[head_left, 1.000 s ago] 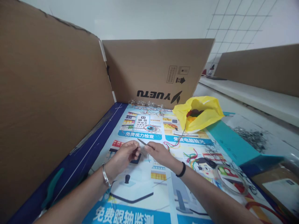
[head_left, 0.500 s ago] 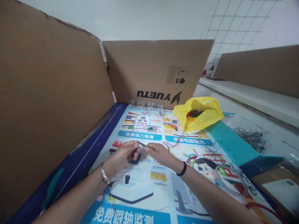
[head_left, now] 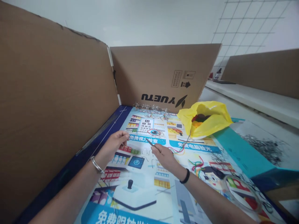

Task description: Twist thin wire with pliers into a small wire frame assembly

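Note:
My right hand (head_left: 164, 157) grips a slim dark pointed tool (head_left: 151, 143), its tip poking out toward the upper left. A black band circles that wrist. To the left, my left hand (head_left: 116, 141) has thumb and fingers drawn together; whatever they may hold is too small to make out. That wrist wears a silver bangle. The hands are apart, above a printed sheet (head_left: 137, 194). Short thin dark wire pieces (head_left: 153, 163) lie on the sheet between them. Red and green strands (head_left: 196, 163) lie right of my right hand.
A yellow bag (head_left: 211, 124) holding dark and orange stuff stands at the back right. Cardboard panels (head_left: 144, 68) rise at the left and back. Clear tangled bits (head_left: 151, 108) line the back edge. A wire heap (head_left: 263, 147) and a round clear container (head_left: 241, 194) are on the right.
My hands have separated: the left moved left, away from the tool's tip, while the right keeps hold of the tool. The camera view has shifted slightly.

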Action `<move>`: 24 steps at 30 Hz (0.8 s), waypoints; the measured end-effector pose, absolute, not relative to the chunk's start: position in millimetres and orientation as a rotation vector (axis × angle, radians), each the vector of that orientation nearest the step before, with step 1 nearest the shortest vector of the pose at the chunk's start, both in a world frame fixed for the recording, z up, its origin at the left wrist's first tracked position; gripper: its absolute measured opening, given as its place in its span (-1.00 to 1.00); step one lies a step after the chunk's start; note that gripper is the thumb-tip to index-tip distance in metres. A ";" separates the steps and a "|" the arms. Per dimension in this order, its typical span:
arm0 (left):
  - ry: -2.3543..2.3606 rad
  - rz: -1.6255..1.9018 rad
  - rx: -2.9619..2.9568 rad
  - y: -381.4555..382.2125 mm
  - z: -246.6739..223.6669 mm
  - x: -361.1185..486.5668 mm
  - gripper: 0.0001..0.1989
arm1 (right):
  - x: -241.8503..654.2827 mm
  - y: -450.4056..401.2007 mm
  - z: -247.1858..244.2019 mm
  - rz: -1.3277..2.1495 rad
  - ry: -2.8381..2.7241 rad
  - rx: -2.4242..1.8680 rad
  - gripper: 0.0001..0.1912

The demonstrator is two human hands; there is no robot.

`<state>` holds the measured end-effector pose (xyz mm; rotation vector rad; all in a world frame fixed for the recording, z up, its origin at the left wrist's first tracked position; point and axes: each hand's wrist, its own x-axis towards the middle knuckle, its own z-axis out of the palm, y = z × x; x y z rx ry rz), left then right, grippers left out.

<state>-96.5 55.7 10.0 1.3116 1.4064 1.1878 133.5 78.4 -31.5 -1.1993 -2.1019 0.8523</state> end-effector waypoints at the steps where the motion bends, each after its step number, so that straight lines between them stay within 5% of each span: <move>1: 1.457 1.206 1.340 62.1 13.4 -105.5 -0.77 | 133.5 79.4 -32.4 0.848 -2.085 -1.216 -0.67; 7: 1.698 1.092 1.597 120.7 20.2 -140.6 -0.95 | 133.8 81.6 -34.0 0.870 -2.056 -1.232 -0.68; 24: 1.823 0.671 2.037 168.2 -22.7 -128.1 -0.81 | 133.2 79.2 -33.4 0.882 -2.050 -1.242 -0.67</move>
